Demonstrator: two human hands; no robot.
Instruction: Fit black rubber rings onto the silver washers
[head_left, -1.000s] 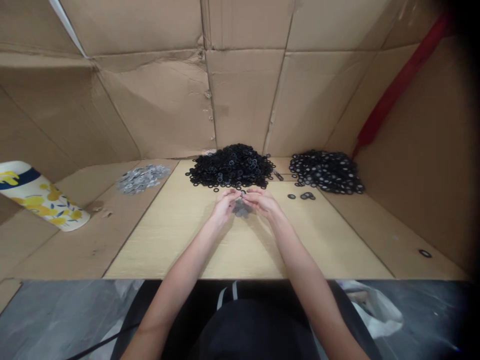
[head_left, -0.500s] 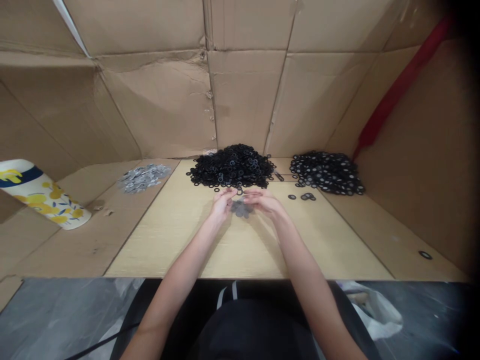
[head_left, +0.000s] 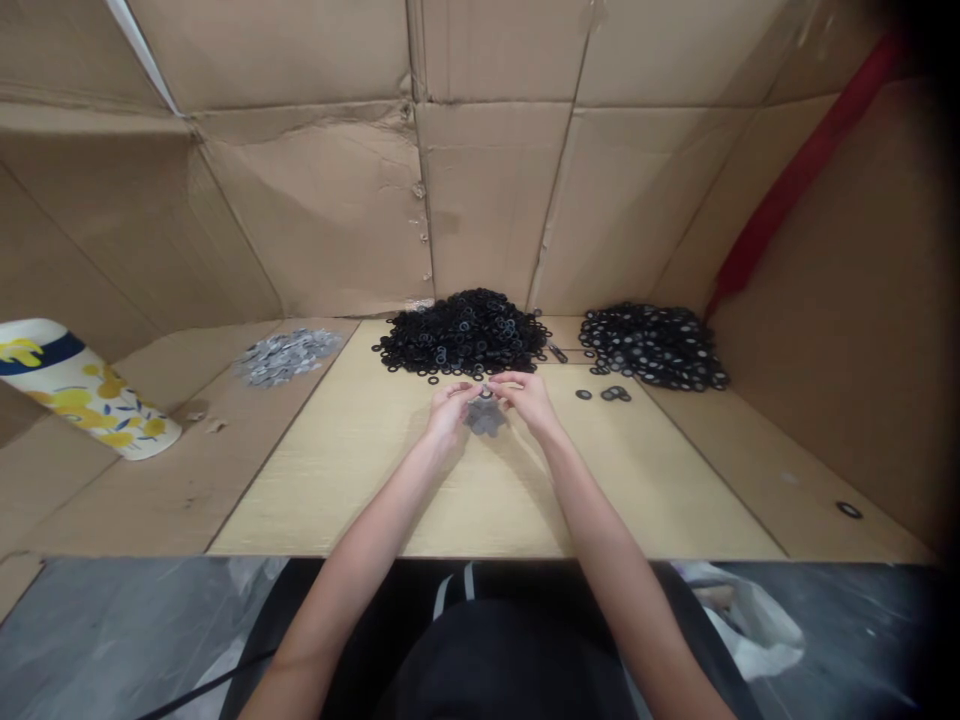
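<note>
My left hand (head_left: 448, 412) and my right hand (head_left: 527, 396) meet fingertip to fingertip over a pale wooden board (head_left: 360, 470). Both pinch a small dark ring (head_left: 484, 392) between them. Just under the fingertips lies a small heap of grey discs (head_left: 484, 418). A large pile of black rubber rings (head_left: 463, 335) sits right behind the hands. A second pile of black rings with pale centres (head_left: 651, 345) lies to the right. A few loose black rings (head_left: 613, 393) rest near my right hand.
Cardboard walls (head_left: 315, 200) enclose the work surface on three sides. A heap of grey metal discs (head_left: 283, 355) lies at the left. A flowered cup (head_left: 75, 390) lies on its side far left. A red strip (head_left: 795, 170) runs along the right wall. One stray ring (head_left: 849, 509) lies at right.
Both hands have shifted slightly away from me toward the black ring pile, and the fingertips have drawn closer together over the grey discs.
</note>
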